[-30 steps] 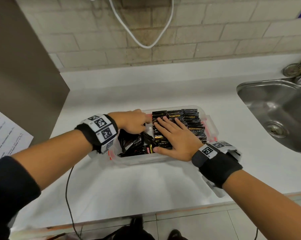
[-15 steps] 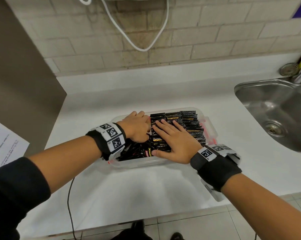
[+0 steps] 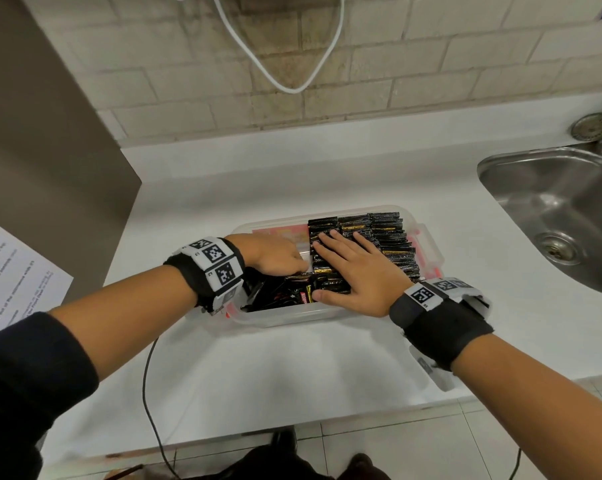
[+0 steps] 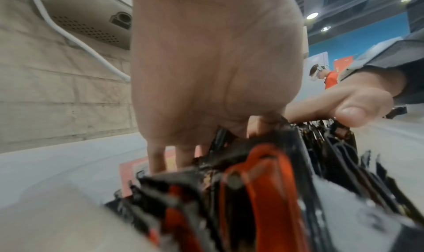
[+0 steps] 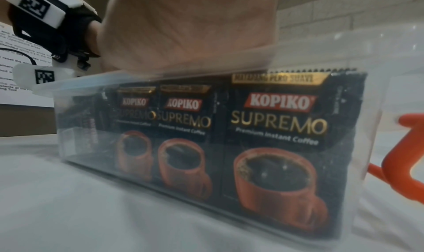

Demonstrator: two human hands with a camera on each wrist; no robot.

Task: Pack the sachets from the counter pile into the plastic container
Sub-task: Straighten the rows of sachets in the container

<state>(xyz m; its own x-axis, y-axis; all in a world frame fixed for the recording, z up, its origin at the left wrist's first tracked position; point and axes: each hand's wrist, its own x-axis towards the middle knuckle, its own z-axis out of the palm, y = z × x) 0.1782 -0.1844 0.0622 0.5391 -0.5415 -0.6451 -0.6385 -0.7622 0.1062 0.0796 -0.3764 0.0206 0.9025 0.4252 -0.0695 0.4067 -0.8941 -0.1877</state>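
My right hand (image 3: 356, 275) flat, fingers straight, pressing upright sachets (image 3: 386, 237) in the plastic container (image 3: 292, 315) near the counter's (image 3: 292, 375) front edge, my left hand (image 3: 275, 254) fingers down among loose sachets (image 3: 279, 292), grip unclear

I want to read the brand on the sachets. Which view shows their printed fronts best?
The right wrist view: through the clear container wall, the sachets face the camera, reading Kopiko Supremo. The head view shows only their top edges; the left wrist view shows blurred black and orange packets.
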